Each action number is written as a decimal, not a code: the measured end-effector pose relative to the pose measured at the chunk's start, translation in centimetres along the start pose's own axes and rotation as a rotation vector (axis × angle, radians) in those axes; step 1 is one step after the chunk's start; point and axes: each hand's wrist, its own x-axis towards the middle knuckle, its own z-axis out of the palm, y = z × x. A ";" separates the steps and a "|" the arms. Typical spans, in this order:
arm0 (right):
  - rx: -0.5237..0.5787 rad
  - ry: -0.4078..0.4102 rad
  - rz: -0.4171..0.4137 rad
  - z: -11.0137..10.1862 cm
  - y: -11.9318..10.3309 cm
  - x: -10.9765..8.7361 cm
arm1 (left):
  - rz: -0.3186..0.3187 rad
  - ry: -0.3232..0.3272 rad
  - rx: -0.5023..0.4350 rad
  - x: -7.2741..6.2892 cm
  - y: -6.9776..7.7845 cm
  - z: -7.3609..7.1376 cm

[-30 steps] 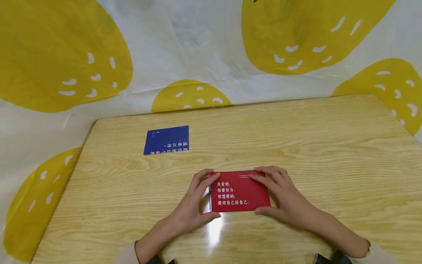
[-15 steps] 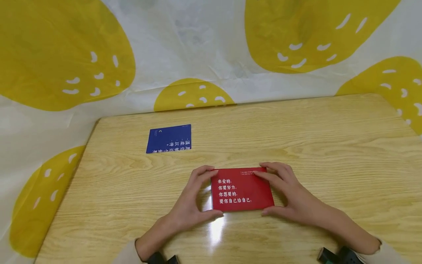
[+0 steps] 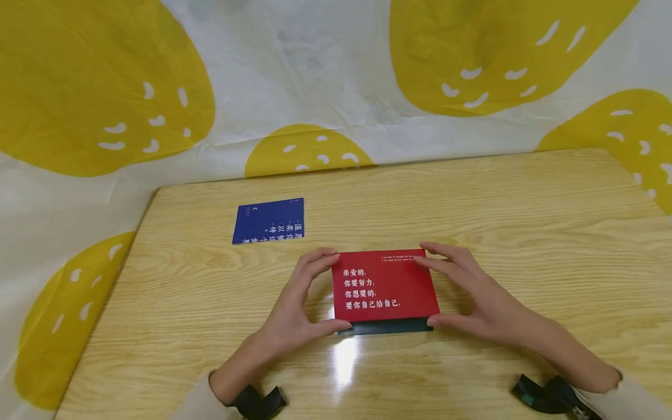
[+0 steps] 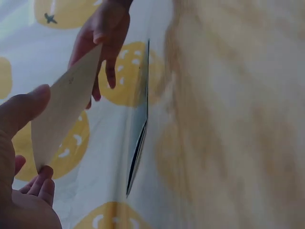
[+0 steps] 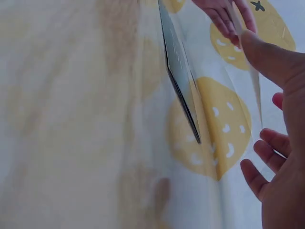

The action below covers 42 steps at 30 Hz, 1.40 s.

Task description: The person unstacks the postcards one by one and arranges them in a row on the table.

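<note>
The red card (image 3: 385, 286) is held level by both hands above the tabletop (image 3: 499, 204), its near and far edges being pinched at the left end by thumb and fingers of the left hand (image 3: 291, 306) and at the right end by those of the right hand (image 3: 480, 297); half a second ago the dark teal stack (image 3: 388, 326) was almost wholly covered by it, whereas now a strip is exposed along the card's near edge; the card has been raised, and in both wrist views a gap is shown between its pale underside and the stack, which is left lying on the tabletop; the hands have been shifted upward along with it; the blue card (image 3: 269, 220), farther off to the left, has been left unmoved and untouched.
</note>
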 end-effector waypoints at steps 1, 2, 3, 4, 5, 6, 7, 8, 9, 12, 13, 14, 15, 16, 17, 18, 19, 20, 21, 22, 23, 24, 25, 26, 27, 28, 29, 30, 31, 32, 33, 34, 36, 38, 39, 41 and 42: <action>-0.001 0.004 -0.004 -0.1 0.0 0.1 | 0.002 0.000 -0.005 0.1 0.1 -0.1; 0.001 0.007 -0.001 -0.2 0.0 0.2 | 0.005 -0.002 -0.009 0.3 0.2 -0.3; -0.004 0.014 -0.009 -0.2 0.0 0.3 | 0.006 -0.004 -0.012 0.4 0.3 -0.4; -0.007 0.022 -0.020 -0.2 0.0 0.5 | 0.004 -0.005 -0.012 0.5 0.4 -0.6; -0.008 0.032 -0.030 -0.2 0.0 0.6 | 0.003 -0.008 -0.010 0.6 0.4 -0.8; -0.012 0.040 -0.042 -0.2 0.0 0.8 | 0.003 -0.011 -0.002 0.8 0.4 -1.0; -0.016 0.045 -0.045 -0.3 0.1 0.9 | 0.004 -0.014 0.012 0.9 0.4 -1.2; -0.020 0.049 -0.048 -0.3 0.1 1.1 | 0.008 -0.016 0.028 1.1 0.4 -1.3; -0.020 0.053 -0.049 -0.4 0.2 1.3 | 0.009 -0.018 0.047 1.3 0.3 -1.5; -0.024 0.055 -0.042 -0.6 0.4 2.1 | 0.016 -0.022 0.103 2.0 0.1 -2.1; -0.023 0.056 -0.037 -0.7 0.5 2.3 | 0.015 -0.025 0.117 2.2 0.1 -2.3; -0.026 0.060 -0.044 -0.8 0.5 2.6 | 0.015 -0.025 0.130 2.5 0.0 -2.5; -0.028 0.064 -0.048 -0.9 0.6 2.9 | 0.012 -0.025 0.144 2.7 0.0 -2.7; -0.035 0.067 -0.052 -1.0 0.7 3.1 | 0.011 -0.024 0.152 2.8 -0.1 -2.9; -0.038 0.068 -0.055 -1.2 0.7 3.4 | 0.012 -0.025 0.162 3.0 -0.2 -3.1; -0.042 0.070 -0.058 -1.3 0.8 3.6 | 0.011 -0.024 0.170 3.2 -0.2 -3.3; -0.048 0.073 -0.063 -1.4 0.8 3.8 | 0.014 -0.022 0.179 3.4 -0.3 -3.5; -0.051 0.074 -0.070 -1.6 0.8 4.1 | 0.021 -0.020 0.185 3.5 -0.4 -3.7; -0.050 0.074 -0.070 -1.7 0.8 4.3 | 0.027 -0.019 0.192 3.7 -0.5 -3.9; -0.052 0.075 -0.070 -1.8 0.9 4.5 | 0.036 -0.018 0.195 3.9 -0.6 -4.0; -0.052 0.076 -0.073 -2.0 0.9 4.8 | 0.045 -0.017 0.201 4.1 -0.7 -4.2; -0.053 0.078 -0.073 -2.1 0.9 5.0 | 0.051 -0.016 0.206 4.3 -0.8 -4.3; -0.054 0.079 -0.073 -2.2 1.0 5.2 | 0.058 -0.015 0.210 4.5 -0.9 -4.5; -0.054 0.080 -0.075 -2.3 1.1 5.4 | 0.061 -0.016 0.214 4.7 -0.9 -4.6; -0.056 0.082 -0.074 -2.4 1.2 5.5 | 0.059 -0.017 0.221 4.9 -1.0 -4.7; -0.058 0.082 -0.074 -2.5 1.3 5.7 | 0.058 -0.017 0.223 5.1 -1.1 -4.8; -0.060 0.083 -0.075 -2.5 1.4 5.9 | 0.055 -0.018 0.228 5.3 -1.1 -4.8; -0.060 0.083 -0.075 -2.5 1.6 6.1 | 0.052 -0.020 0.230 5.4 -1.2 -4.9; -0.060 0.083 -0.074 -2.5 1.7 6.2 | 0.048 -0.020 0.236 5.6 -1.3 -5.0; -0.060 0.083 -0.074 -2.5 1.9 6.4 | 0.047 -0.019 0.239 5.7 -1.4 -5.1; -0.057 0.084 -0.073 -2.5 2.1 6.6 | 0.048 -0.018 0.241 5.8 -1.6 -5.2; -0.055 0.084 -0.072 -2.5 2.2 6.7 | 0.051 -0.018 0.245 6.0 -1.7 -5.2; -0.044 0.083 -0.069 -2.5 2.6 7.1 | 0.058 -0.018 0.250 6.2 -2.2 -5.4; -0.035 0.082 -0.064 -2.4 2.9 7.4 | 0.062 -0.021 0.258 6.4 -2.7 -5.4; -0.030 0.079 -0.059 -2.3 3.1 7.6 | 0.060 -0.024 0.261 6.5 -3.0 -5.5; -0.024 0.074 -0.050 -2.2 3.4 7.9 | 0.049 -0.030 0.265 6.7 -3.5 -5.5; -0.023 0.072 -0.045 -2.1 3.5 8.1 | 0.043 -0.033 0.268 6.7 -3.7 -5.5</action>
